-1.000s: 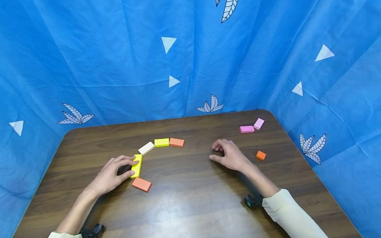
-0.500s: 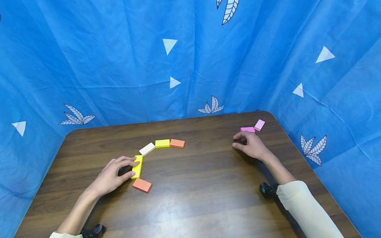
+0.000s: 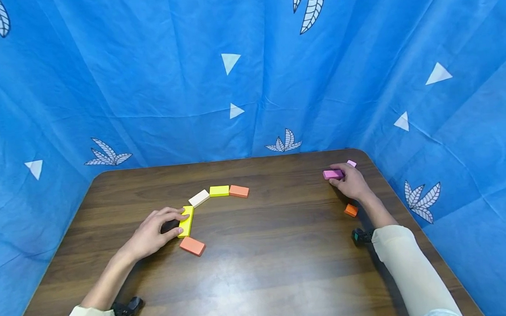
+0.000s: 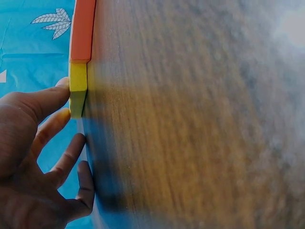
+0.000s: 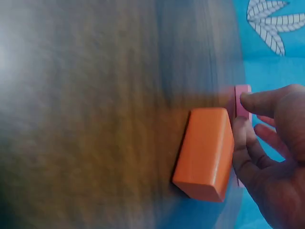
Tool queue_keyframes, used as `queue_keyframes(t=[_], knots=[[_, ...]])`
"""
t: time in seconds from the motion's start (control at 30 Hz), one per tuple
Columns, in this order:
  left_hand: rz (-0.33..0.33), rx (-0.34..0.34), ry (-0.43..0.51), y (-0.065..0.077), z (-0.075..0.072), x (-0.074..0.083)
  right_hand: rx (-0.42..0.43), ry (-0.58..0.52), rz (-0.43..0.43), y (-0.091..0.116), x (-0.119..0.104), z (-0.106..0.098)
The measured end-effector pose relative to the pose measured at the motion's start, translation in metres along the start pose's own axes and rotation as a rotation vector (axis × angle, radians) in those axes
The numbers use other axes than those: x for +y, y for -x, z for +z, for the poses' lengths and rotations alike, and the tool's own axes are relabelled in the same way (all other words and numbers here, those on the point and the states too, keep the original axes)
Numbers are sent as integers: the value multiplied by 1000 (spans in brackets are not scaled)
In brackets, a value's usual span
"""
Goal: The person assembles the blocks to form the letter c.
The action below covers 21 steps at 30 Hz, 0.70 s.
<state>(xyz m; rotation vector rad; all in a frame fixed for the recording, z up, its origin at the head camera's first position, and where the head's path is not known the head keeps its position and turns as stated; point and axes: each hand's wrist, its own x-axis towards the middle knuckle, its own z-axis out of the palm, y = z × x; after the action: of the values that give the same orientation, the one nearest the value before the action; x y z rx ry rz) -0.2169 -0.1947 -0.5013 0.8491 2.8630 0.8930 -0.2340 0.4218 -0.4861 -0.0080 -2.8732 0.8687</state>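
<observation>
My left hand rests its thumb and index fingertips on top of a yellow block, its other fingers spread beside it. That block lies flat between a white block and an orange-red block. From the white one, the curved row runs on to a second yellow block and another orange-red block. At the far right, my right hand pinches a pink block between thumb and fingers. A light pink block shows partly behind that hand.
A small orange block lies just on the near side of my right hand. Blue curtain stands around the far edge and sides of the brown wooden table.
My right hand has moved right and away, past the orange block to the pink block, and now pinches it. My left hand has stayed on the yellow block.
</observation>
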Motion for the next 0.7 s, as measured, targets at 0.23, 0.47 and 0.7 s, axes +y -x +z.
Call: queue_keyframes(t=[0.23, 0.47, 0.7], knots=[[-11, -6, 3, 0, -1, 0, -31, 3, 123, -2, 7, -2], [-4, 1, -2, 0, -1, 2, -19, 0, 158, -1, 10, 1], [-4, -2, 2, -1, -1, 4, -11, 3, 152, 1, 9, -1]])
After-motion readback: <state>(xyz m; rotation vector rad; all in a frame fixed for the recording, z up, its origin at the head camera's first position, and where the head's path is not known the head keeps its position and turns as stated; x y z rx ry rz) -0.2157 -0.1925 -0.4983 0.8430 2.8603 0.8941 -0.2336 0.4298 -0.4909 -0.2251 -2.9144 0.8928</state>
